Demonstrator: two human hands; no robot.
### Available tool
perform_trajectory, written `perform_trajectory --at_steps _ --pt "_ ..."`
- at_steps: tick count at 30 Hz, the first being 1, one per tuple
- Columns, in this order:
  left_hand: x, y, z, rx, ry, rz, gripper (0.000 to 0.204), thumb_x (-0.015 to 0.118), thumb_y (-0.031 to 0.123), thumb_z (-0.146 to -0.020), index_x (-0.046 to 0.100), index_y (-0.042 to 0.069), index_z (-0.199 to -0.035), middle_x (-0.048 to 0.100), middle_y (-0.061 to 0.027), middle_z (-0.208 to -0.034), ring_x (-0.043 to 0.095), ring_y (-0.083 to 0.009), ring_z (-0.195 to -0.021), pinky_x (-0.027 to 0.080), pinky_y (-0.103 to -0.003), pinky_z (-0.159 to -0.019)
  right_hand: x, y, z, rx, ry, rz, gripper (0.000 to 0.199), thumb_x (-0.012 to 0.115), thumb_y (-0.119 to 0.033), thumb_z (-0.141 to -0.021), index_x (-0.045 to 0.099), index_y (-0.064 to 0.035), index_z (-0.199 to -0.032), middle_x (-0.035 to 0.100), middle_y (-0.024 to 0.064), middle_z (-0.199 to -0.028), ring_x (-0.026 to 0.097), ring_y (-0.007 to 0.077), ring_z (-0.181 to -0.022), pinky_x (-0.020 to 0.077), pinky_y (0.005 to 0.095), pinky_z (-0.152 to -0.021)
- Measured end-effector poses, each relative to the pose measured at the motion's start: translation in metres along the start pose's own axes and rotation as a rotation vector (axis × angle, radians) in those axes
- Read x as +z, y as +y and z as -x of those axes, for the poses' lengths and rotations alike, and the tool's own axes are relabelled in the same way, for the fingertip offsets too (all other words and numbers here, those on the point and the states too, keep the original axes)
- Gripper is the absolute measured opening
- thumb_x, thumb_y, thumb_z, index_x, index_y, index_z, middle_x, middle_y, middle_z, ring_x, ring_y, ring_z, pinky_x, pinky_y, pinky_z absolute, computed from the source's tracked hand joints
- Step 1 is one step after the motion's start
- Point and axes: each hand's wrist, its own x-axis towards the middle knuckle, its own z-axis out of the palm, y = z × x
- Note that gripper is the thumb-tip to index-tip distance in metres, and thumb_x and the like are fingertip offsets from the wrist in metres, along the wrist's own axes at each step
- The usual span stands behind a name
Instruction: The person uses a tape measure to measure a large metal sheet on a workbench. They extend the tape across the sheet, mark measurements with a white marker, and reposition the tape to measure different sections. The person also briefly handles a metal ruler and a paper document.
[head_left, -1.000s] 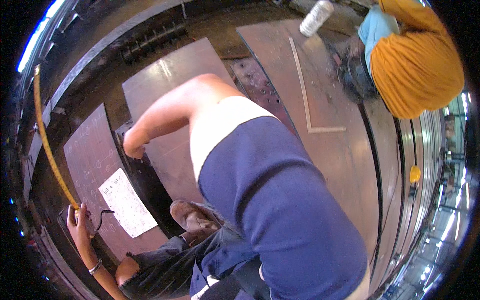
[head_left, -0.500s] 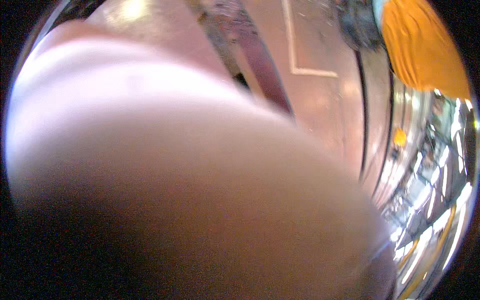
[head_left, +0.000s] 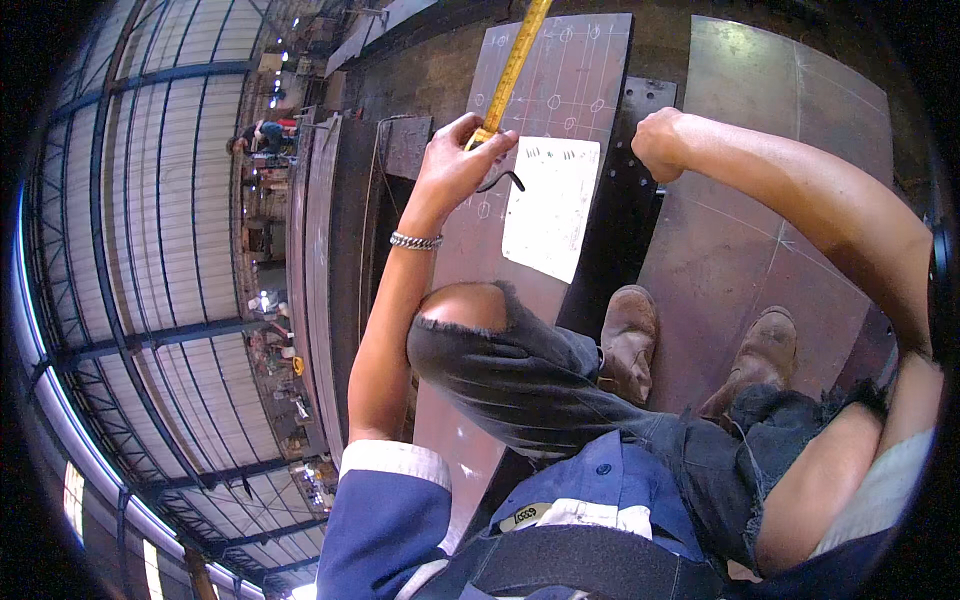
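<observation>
My left hand (head_left: 463, 160) is closed round a tape measure (head_left: 481, 137), whose yellow blade (head_left: 519, 62) runs out toward the far edge. A black strap (head_left: 508, 178) curls below that hand. Beside it, a white paper sheet (head_left: 552, 208) with faint markings lies on a reddish-brown steel plate (head_left: 478, 240). White chalk lines and circles cover the plate's far part. My right hand (head_left: 660, 145) is a fist over the gap between this plate and a second steel plate (head_left: 735, 120); its fingers curl under, and anything inside is hidden.
Two brown boots (head_left: 628, 340) rest on the second plate, which bears chalk crosses. Between the plates runs a dark gap with a drilled steel piece (head_left: 648, 95). Long steel sections (head_left: 318, 260) lie to the left. Farther left, another person (head_left: 265, 137) bends over.
A large blurred skin-coloured shape filled most of the earlier view, with orange cloth at the upper right. Now both hands, the tape measure and the paper sheet show.
</observation>
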Motion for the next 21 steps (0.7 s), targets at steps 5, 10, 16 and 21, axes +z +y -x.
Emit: perform_trajectory --at_steps 5,10,16,21 --pt "-0.005 -0.003 0.015 0.007 -0.026 0.015 0.047 0.072 0.04 -0.082 0.067 -0.003 -0.099 0.067 -0.0089 -0.079 0.062 -0.0122 -0.072 0.048 -0.028 -0.065 0.004 -0.008 -0.004 -0.026 -0.021 0.026 0.027 0.062 -0.019 -0.076 0.074 -0.0065 -0.097 0.072 0.0134 -0.103 0.069 0.0273 -0.098 0.0555 0.0389 -0.08" --pt "-0.005 0.003 0.018 0.03 0.014 0.028 0.049 0.072 0.042 -0.082 0.067 -0.003 -0.1 0.067 -0.0097 -0.08 0.063 -0.013 -0.073 0.048 -0.028 -0.066 0.002 -0.005 -0.004 -0.027 -0.046 0.037 0.027 0.062 -0.018 -0.075 0.074 -0.0066 -0.096 0.072 0.0136 -0.101 0.069 0.0278 -0.097 0.0555 0.0387 -0.08" --pt "-0.013 0.001 0.019 0.003 -0.013 0.026 0.049 0.072 0.042 -0.082 0.067 -0.003 -0.1 0.066 -0.0088 -0.078 0.063 -0.0133 -0.075 0.048 -0.028 -0.068 0.002 -0.007 -0.001 -0.013 -0.004 -0.011 0.027 0.062 -0.019 -0.076 0.074 -0.0057 -0.095 0.072 0.0152 -0.1 0.069 0.0291 -0.097 0.0553 0.0394 -0.08" --pt "-0.011 -0.006 0.017 0.028 -0.024 0.038 0.048 0.072 0.042 -0.082 0.067 -0.003 -0.099 0.067 -0.0076 -0.078 0.064 -0.0125 -0.075 0.049 -0.028 -0.069 0.007 -0.004 -0.001 -0.013 0.021 -0.001 0.026 0.061 -0.018 -0.076 0.074 -0.0054 -0.095 0.071 0.0162 -0.1 0.068 0.0304 -0.097 0.0551 0.0405 -0.081"
